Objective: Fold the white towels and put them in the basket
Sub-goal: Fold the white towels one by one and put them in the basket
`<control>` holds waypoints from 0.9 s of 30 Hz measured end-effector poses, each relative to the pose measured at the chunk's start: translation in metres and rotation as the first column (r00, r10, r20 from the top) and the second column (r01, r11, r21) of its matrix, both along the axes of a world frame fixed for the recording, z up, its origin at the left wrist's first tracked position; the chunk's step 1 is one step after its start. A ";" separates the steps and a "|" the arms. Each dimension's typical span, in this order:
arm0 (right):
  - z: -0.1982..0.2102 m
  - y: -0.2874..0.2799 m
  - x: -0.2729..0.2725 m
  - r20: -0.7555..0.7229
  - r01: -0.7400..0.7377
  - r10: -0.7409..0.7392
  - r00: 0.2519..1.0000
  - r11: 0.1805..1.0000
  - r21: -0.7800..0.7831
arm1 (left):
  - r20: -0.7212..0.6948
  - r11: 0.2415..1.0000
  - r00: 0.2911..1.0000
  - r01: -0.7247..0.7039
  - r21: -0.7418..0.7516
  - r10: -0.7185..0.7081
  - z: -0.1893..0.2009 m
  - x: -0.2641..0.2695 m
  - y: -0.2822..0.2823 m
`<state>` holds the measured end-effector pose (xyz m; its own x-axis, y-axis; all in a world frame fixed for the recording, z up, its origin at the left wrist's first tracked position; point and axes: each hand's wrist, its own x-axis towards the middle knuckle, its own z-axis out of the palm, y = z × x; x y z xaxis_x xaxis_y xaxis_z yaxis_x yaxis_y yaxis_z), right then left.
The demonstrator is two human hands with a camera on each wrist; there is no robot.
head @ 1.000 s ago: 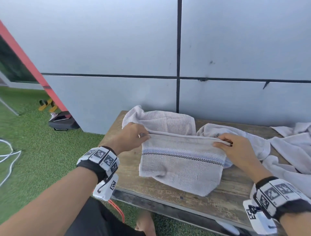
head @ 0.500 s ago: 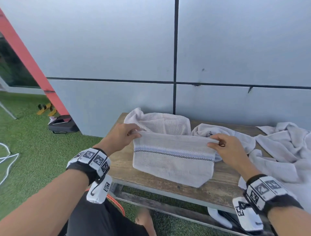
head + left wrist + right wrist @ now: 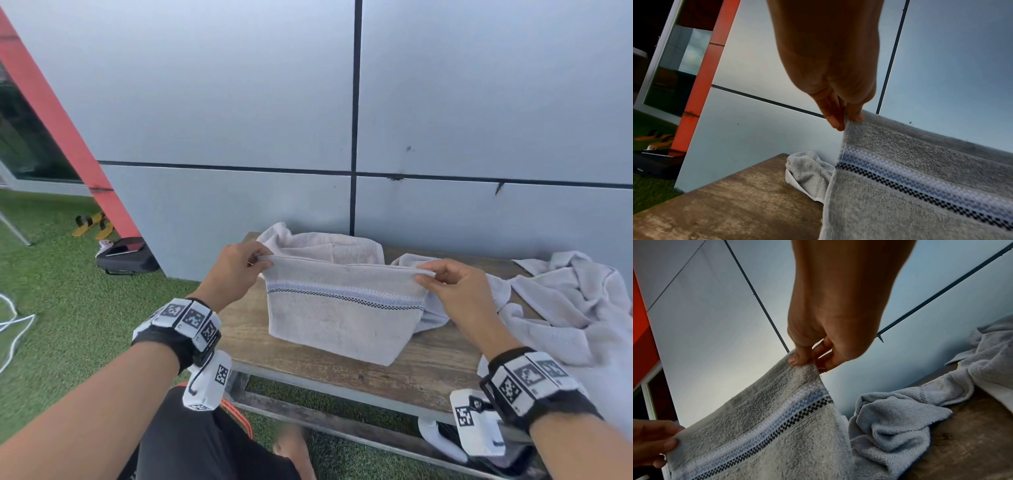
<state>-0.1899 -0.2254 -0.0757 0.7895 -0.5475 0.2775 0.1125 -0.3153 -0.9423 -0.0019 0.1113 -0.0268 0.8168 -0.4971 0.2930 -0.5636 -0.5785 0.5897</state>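
Note:
A white towel [image 3: 342, 318] with a blue and black checked stripe hangs folded over the wooden table [image 3: 428, 370], its lower edge resting on the boards. My left hand [image 3: 260, 262] pinches the towel's top left corner, thumb and fingers [image 3: 856, 116] clamped on the hem. My right hand [image 3: 426, 275] pinches the top right corner, which the right wrist view shows between thumb [image 3: 797, 359] and fingers. The striped towel [image 3: 920, 186] [image 3: 760, 426] is stretched taut between both hands. No basket is in view.
Another white towel [image 3: 329, 243] lies crumpled behind the held one, and more loose towels [image 3: 568, 308] are heaped on the table's right side. A grey panelled wall [image 3: 479, 102] backs the table. Green turf [image 3: 68, 325], a black case [image 3: 126, 257] and sandals [image 3: 92, 224] lie to the left.
Both hands have lifted the towel's top edge higher off the table, so it hangs more upright; the grips on both corners are unchanged.

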 end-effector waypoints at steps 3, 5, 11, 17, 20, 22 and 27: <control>0.005 0.004 -0.001 0.021 0.015 -0.015 1.000 0.999 0.029 | 0.007 1.000 1.000 -0.006 0.004 0.006 0.003 -0.003 -0.001; 0.007 0.006 -0.002 0.036 0.014 -0.015 0.999 1.000 0.027 | 0.008 1.000 1.000 -0.009 0.007 0.009 0.004 -0.004 -0.002; 0.012 0.010 -0.009 0.113 -0.051 0.045 0.993 0.998 0.046 | -0.014 1.000 1.000 -0.012 -0.003 0.012 0.001 -0.001 0.001; 0.010 0.011 -0.017 0.165 -0.066 0.058 0.985 0.997 0.047 | -0.007 1.000 1.000 -0.027 0.011 0.027 -0.004 0.002 0.004; 0.009 0.011 -0.019 0.180 -0.077 0.067 0.981 0.996 0.046 | -0.019 0.999 0.999 -0.032 0.020 0.033 -0.004 0.002 0.003; 0.011 0.012 -0.022 0.194 -0.080 0.069 0.978 0.996 0.048 | -0.029 0.999 0.999 -0.035 0.013 0.035 -0.004 0.001 0.003; 0.011 0.012 -0.020 0.188 -0.110 0.112 0.976 0.994 -0.019 | -0.047 1.000 0.999 -0.025 0.006 0.025 -0.001 -0.003 -0.001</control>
<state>-0.2102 -0.2134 -0.0646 0.7784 -0.4561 0.4313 0.3225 -0.2990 -0.8981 -0.0052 0.1104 -0.0277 0.8420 -0.4776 0.2509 -0.5202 -0.5955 0.6122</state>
